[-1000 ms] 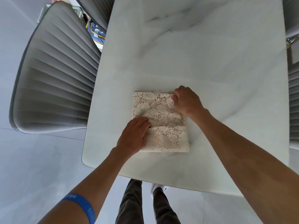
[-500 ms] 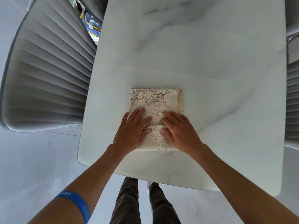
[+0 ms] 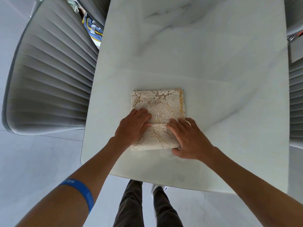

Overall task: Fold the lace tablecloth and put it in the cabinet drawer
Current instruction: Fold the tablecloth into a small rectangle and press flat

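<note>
The lace tablecloth [image 3: 161, 102] is folded into a small cream rectangle lying on the white marble table [image 3: 205, 63], near its front edge. My left hand [image 3: 132, 128] lies palm down on the cloth's left side, fingers resting along a crosswise fold line; its thumb is hidden. My right hand [image 3: 190, 140] covers the near right corner, fingers spread on top and the thumb at the cloth's near edge. The cabinet drawer is not in view.
A grey ribbed chair [image 3: 49, 76] stands close against the table's left side. Another grey chair [image 3: 295, 104] shows at the right edge. My legs [image 3: 144, 205] are below the table's front edge, on a pale floor.
My right hand came from the cloth's far right corner to its near half, then slid right to the near right corner. My left hand shifted slightly left. The cloth lies flatter.
</note>
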### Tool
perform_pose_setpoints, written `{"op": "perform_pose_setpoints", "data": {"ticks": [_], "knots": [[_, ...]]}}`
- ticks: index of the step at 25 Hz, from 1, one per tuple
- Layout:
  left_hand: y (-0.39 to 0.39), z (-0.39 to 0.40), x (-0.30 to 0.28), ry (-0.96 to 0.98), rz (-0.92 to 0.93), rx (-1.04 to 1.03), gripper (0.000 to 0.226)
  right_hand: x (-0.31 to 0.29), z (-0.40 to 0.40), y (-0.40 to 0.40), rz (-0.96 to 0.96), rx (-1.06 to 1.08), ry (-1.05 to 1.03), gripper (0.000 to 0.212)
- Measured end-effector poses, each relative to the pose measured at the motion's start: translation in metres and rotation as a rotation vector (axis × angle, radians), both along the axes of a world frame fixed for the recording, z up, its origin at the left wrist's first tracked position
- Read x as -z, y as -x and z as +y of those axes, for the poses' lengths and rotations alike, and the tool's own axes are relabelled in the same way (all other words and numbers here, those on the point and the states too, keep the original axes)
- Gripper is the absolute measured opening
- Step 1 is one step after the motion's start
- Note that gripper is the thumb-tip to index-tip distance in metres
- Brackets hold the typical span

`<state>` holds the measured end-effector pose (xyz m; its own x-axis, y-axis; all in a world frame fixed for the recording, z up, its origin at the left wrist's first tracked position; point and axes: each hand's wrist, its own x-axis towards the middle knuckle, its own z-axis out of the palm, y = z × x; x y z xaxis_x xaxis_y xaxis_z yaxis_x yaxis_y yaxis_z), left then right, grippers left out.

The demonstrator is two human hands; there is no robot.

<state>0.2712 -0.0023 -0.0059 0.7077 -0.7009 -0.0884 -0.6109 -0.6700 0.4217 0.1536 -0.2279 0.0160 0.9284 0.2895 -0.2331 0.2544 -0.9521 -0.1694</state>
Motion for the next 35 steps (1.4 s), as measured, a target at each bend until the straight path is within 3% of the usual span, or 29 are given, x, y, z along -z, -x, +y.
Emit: {"op": "perform_pose_setpoints", "data": {"ticks": [7, 9, 11, 13, 16, 20, 24, 26, 28, 31, 33, 35], "knots": [[-0.036, 0.012, -0.004, 0.173, 0.256, 0.011, 0.007, -0.022, -0.021, -0.034, 0.210, 0.138, -0.317, 0.028], [-0.045, 0.016, -0.002, 0.256, 0.526, -0.108, 0.018, -0.029, -0.030, -0.053, 0.346, 0.278, -0.448, 0.024], [-0.051, 0.020, -0.004, 0.447, 0.940, -0.347, 0.031, -0.033, -0.041, -0.076, 0.451, 0.464, -0.648, 0.022], [-0.055, 0.026, -0.005, 0.598, 1.126, -0.485, 0.051, -0.030, -0.051, -0.100, 0.534, 0.613, -0.831, 0.018], [-0.046, 0.026, -0.007, 0.675, 1.090, -0.425, 0.050, -0.026, -0.055, -0.123, 0.595, 0.735, -0.934, 0.026], [-0.032, 0.030, -0.005, 0.755, 1.064, -0.470, 0.055, -0.018, -0.047, -0.121, 0.402, 0.926, -1.032, 0.036], [-0.018, 0.015, -0.004, 0.669, 0.814, -0.708, 0.020, -0.010, -0.029, -0.109, 0.136, 0.975, -1.259, 0.041], [-0.012, 0.006, -0.001, 0.657, 0.707, -0.792, 0.017, -0.012, -0.025, -0.107, -0.014, 0.901, -1.120, 0.051], [-0.010, 0.002, 0.000, 0.664, 0.669, -0.815, 0.015, -0.014, -0.025, -0.113, -0.100, 0.575, -0.710, 0.057], [-0.011, -0.001, 0.001, 0.656, 0.644, -0.846, 0.014, -0.017, -0.028, -0.143, 0.071, 0.215, -0.247, 0.061], [-0.012, -0.006, 0.001, 0.621, 0.610, -0.877, 0.021, -0.018, -0.031, -0.157, 0.098, 0.161, -0.141, 0.057], [-0.013, -0.012, 0.001, 0.577, 0.566, -0.907, 0.026, -0.016, -0.036, -0.162, 0.118, 0.133, -0.164, 0.052]]}}
